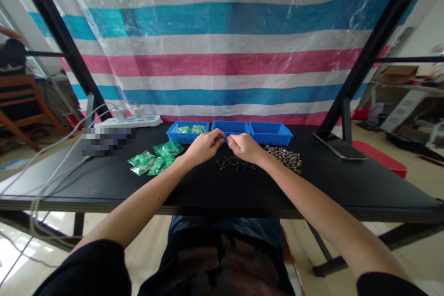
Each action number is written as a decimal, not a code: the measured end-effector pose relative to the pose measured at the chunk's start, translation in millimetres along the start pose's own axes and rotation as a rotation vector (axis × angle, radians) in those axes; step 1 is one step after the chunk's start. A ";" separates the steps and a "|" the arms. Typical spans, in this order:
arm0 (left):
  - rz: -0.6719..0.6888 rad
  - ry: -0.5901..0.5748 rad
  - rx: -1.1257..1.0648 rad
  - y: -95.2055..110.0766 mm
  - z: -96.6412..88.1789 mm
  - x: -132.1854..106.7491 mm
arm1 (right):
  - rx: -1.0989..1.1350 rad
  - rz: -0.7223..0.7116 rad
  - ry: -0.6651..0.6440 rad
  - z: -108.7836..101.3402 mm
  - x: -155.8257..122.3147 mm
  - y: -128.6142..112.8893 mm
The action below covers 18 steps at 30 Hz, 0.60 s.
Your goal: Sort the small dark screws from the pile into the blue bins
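My left hand (205,146) and my right hand (244,147) meet over the black table (104,180), fingertips pinched together on something too small to make out. Right below them lies a small pile of dark screws (235,163). A larger heap of silvery metal parts (285,156) lies just right of my right wrist. Several small green bags (155,159) lie left of my left hand. Three blue trays stand behind my hands: the left one (188,132) holds green bags, the middle one (230,127) and right one (271,133) look empty.
A white power strip (129,122) with plugs and grey cables sits at the back left. A phone (338,146) lies flat at the back right. Black frame posts rise at both sides, with a striped tarp behind. A wooden chair (21,101) stands at far left.
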<state>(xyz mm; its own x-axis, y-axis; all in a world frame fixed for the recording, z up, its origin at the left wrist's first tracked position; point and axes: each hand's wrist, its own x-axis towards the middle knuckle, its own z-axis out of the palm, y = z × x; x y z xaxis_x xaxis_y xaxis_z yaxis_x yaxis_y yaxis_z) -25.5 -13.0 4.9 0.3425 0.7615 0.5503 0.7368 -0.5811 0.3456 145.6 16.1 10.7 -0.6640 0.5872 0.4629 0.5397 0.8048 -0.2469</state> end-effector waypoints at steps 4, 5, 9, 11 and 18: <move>0.007 0.049 -0.017 3.2 -2.7 -0.3 | 0.091 -0.001 0.013 -2.1 -1.6 -0.3; 0.010 0.058 -0.020 4.0 -3.6 -0.3 | 0.114 -0.005 0.018 -2.7 -2.2 -0.6; 0.017 0.075 -0.008 5.5 -6.1 0.0 | 0.151 -0.010 0.064 -3.6 -4.4 -1.3; 0.016 0.074 -0.002 5.2 -6.4 0.3 | 0.153 -0.011 0.104 -2.9 -5.0 -1.2; -0.016 0.066 0.018 4.5 -5.0 0.7 | 0.125 -0.037 0.187 -1.0 -4.5 -0.1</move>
<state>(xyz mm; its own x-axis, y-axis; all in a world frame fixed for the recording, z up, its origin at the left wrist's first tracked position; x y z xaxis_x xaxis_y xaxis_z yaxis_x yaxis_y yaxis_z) -24.8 -16.6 10.6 0.2919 0.7498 0.5938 0.7523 -0.5633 0.3415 149.0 13.2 9.4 -0.5683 0.5403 0.6206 0.4404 0.8368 -0.3253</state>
